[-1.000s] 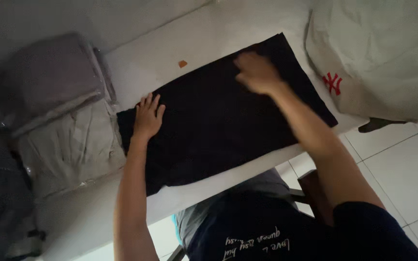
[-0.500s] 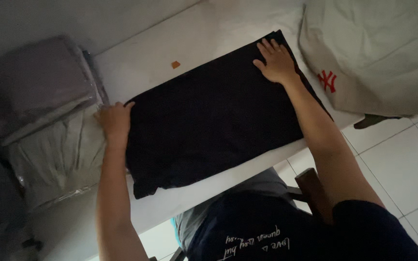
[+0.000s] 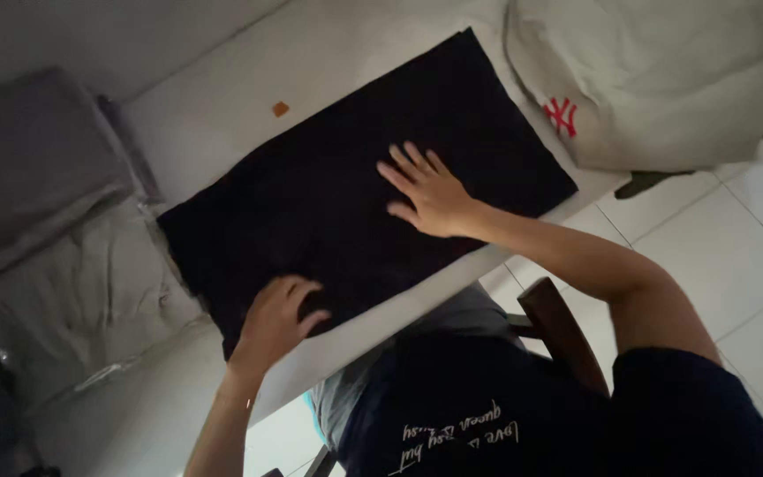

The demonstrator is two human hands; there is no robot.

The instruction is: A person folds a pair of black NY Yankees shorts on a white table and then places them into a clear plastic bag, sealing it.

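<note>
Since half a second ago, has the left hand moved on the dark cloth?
Yes. The left hand slid from the dark cloth's far-left corner, beside the grey bundles, to its near edge.

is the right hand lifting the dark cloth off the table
No, the right hand lies flat, fingers spread, on the dark cloth, which rests on the white table.
</note>
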